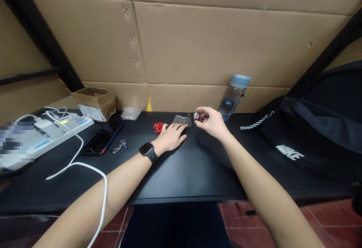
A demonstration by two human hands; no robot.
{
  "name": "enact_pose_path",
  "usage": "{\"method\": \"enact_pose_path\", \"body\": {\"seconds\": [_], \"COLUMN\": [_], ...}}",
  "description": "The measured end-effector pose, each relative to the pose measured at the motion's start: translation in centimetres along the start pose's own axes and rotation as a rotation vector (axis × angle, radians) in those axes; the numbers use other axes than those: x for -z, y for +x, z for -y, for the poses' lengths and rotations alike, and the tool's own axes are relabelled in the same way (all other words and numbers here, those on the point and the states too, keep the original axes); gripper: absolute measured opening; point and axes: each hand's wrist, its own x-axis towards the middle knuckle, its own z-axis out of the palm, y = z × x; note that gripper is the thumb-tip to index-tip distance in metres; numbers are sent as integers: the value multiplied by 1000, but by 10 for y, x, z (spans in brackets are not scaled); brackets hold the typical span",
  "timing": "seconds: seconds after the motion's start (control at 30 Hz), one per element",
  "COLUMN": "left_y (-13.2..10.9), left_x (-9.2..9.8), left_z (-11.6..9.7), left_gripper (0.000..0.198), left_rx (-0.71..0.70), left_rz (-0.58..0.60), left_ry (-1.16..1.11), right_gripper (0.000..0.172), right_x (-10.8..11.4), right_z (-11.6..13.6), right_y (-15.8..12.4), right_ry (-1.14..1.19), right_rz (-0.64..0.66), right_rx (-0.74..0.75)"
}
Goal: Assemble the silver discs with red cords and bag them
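Observation:
My right hand (213, 123) is raised a little over the back of the black desk, pinching a small round silver piece with a red cord (196, 116) between thumb and fingers. Its exact kind is too small to tell. My left hand (170, 137), with a black watch on the wrist, lies flat with fingers stretched out. Its fingertips rest at the near edge of a clear plastic bag (182, 120). Just left of that hand sits a bundle of red cords (158, 127) with small metal bits, partly behind the thumb.
A blue-lidded water bottle (228, 99) stands behind my right hand; a black backpack (319, 127) fills the right side. Leftward are a keychain (121, 146), phone (103, 138), small cardboard box (94, 103), clear bags (130, 113) and power strip (51, 142). A white cable (105, 191) crosses my left forearm.

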Motion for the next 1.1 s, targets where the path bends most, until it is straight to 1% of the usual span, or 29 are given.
{"method": "enact_pose_path", "body": {"seconds": [0.1,0.2,0.33,0.43,0.53,0.63,0.7,0.9,1.1], "left_y": [-1,-3,-5,-6,-7,-7,-8,-9,-9], "left_x": [0,1,2,3,4,4,4,2,2], "left_z": [-2,-4,-5,-7,-8,-8,-8,-6,-6], "left_gripper": [47,44,42,43,45,45,46,48,47], "left_rx": [-28,-70,-98,-109,-103,-96,-93,-85,-72], "left_rz": [15,27,47,72,90,104,111,124,132], "left_ry": [14,15,9,17,32,25,2,-21,-46], "right_gripper": [39,35,33,30,27,28,27,16,12], "right_x": [11,18,18,14,10,8,8,8,4], "right_z": [-6,-7,-6,-7,-10,-11,-9,-2,1], "right_y": [3,4,1,-1,-3,-4,-5,-7,-8], "right_ry": [-57,-117,-215,-300,-355,-358,-374,-463,-499], "right_rz": [43,132,302,377,418,456,457,490,479], "right_rx": [5,9,-13,-11,-1,-14,-17,-15,-3]}}
